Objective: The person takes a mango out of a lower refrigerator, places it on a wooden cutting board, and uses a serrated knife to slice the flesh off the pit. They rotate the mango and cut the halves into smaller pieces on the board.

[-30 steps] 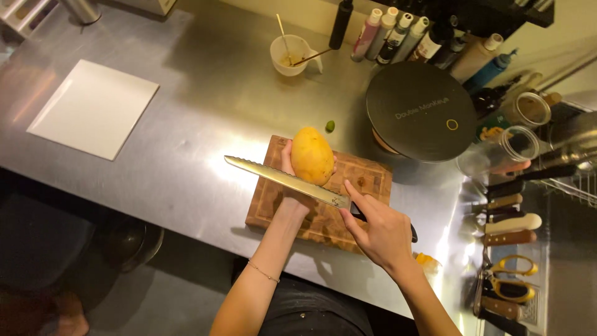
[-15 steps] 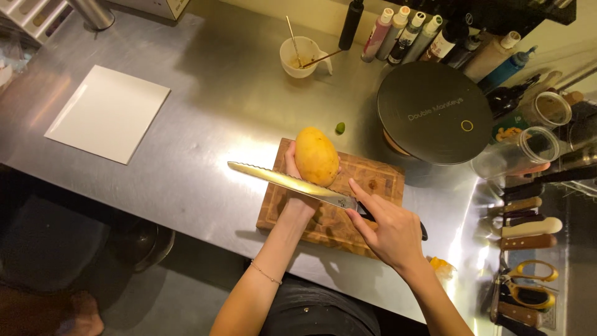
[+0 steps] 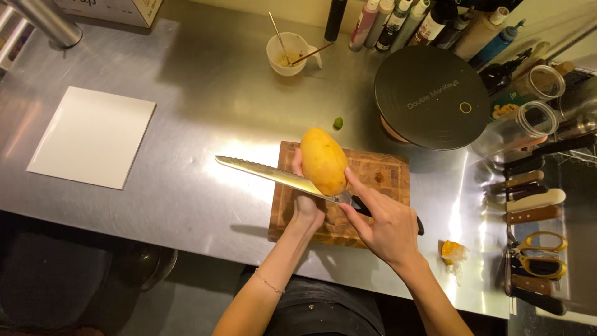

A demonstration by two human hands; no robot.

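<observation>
A yellow-orange mango (image 3: 323, 160) stands on end on a wooden cutting board (image 3: 379, 177) in the middle of a steel counter. My left hand (image 3: 306, 202) grips the mango from its near left side, mostly hidden behind the blade. My right hand (image 3: 384, 223) holds the black handle of a long serrated knife (image 3: 267, 175). The blade points left and its edge rests against the mango's lower near side.
A white square board (image 3: 93, 135) lies at the left. A white cup (image 3: 290, 55) with sticks, several squeeze bottles (image 3: 398, 22), a round black lid (image 3: 432, 96), clear jars (image 3: 519, 127), a small green bit (image 3: 337, 122), a knife rack (image 3: 528, 199), scissors (image 3: 541, 252) and a fruit scrap (image 3: 453, 250) surround the board.
The view has shifted slightly. The knife blade has come closer against the mango's near side; both hands keep their grips.
</observation>
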